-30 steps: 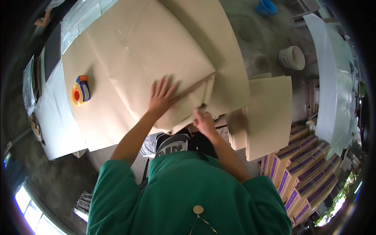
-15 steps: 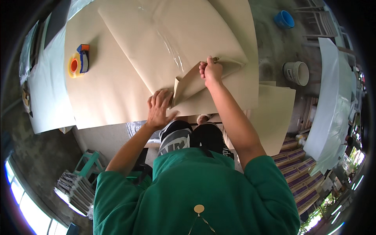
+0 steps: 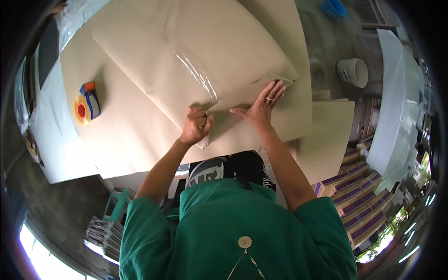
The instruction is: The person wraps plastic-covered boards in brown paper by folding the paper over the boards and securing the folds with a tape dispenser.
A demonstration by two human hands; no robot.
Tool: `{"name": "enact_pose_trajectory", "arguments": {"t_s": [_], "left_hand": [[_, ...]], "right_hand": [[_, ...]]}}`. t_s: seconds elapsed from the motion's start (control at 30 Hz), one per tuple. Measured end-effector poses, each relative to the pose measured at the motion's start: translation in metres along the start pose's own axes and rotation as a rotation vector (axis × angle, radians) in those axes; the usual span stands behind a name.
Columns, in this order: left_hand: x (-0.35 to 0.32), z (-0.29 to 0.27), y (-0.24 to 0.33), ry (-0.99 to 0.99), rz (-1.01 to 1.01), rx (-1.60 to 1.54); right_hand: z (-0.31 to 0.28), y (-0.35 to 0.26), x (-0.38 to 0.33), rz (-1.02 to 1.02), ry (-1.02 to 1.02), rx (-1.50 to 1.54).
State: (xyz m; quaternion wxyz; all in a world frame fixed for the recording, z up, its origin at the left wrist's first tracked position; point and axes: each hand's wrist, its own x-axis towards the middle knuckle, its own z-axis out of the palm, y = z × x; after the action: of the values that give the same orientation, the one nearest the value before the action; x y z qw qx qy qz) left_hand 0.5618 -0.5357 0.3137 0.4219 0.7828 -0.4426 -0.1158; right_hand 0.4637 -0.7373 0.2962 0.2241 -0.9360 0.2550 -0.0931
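Observation:
A large sheet of brown paper (image 3: 154,56) is folded over on itself, with a wrinkled strip of clear tape (image 3: 198,74) along its middle. My left hand (image 3: 196,125) is closed at the near folded corner, its curled fingers on the paper's edge; the palm side is hidden. Flat on the folded flap to the right lies my right hand (image 3: 262,106), fingers stretched, thumb pointing left, a ring on one finger. Well to the left of both hands, a blue and orange tape dispenser with a yellowish roll (image 3: 80,112) rests on the paper.
More brown sheet (image 3: 326,140) sticks out below the right side. Translucent plastic sheeting (image 3: 53,144) covers the left end. On the floor to the right are a white bucket (image 3: 358,73), a blue bucket (image 3: 333,8) and stacked boxes (image 3: 359,205). A green stool (image 3: 116,205) stands lower left.
My right hand has let go of the raised flap and flattened onto it. The flap now lies lower. My left hand has gone from spread fingers to closed at the fold.

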Motion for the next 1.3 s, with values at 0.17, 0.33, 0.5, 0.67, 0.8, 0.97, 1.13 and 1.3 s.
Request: {"name": "enact_pose_trajectory", "arguments": {"t_s": [0.17,0.33,0.5,0.67,0.8,0.97,1.13,1.3], "left_hand": [[-0.035,-0.056,-0.086,0.217,-0.436,-0.083],[-0.055,-0.244,-0.222,0.326,-1.157,1.223],[-0.131,-0.346,-0.265,0.28,-0.979,1.116],[0.035,-0.276,-0.131,0.019,-0.731,0.456],[0.192,-0.16,0.078,-0.221,-0.601,-0.033],[0.315,-0.017,0.112,-0.798,-0.165,0.015],[0.329,0.064,0.075,-0.941,-0.169,0.596],[0.248,0.009,0.069,-1.285,-0.384,0.597]], "right_hand": [[-0.011,-0.015,0.011,0.103,-0.157,-0.1],[-0.017,-0.042,0.031,0.241,-0.205,-0.172],[-0.035,-0.058,0.048,0.323,-0.391,-0.121],[-0.047,-0.048,0.046,0.413,-0.422,-0.156],[-0.037,-0.041,0.038,0.464,-0.335,-0.141],[-0.035,-0.053,0.038,0.448,-0.202,-0.027],[-0.023,-0.039,0.037,0.378,-0.104,0.054],[-0.031,-0.028,0.029,0.379,-0.248,0.02]]}}
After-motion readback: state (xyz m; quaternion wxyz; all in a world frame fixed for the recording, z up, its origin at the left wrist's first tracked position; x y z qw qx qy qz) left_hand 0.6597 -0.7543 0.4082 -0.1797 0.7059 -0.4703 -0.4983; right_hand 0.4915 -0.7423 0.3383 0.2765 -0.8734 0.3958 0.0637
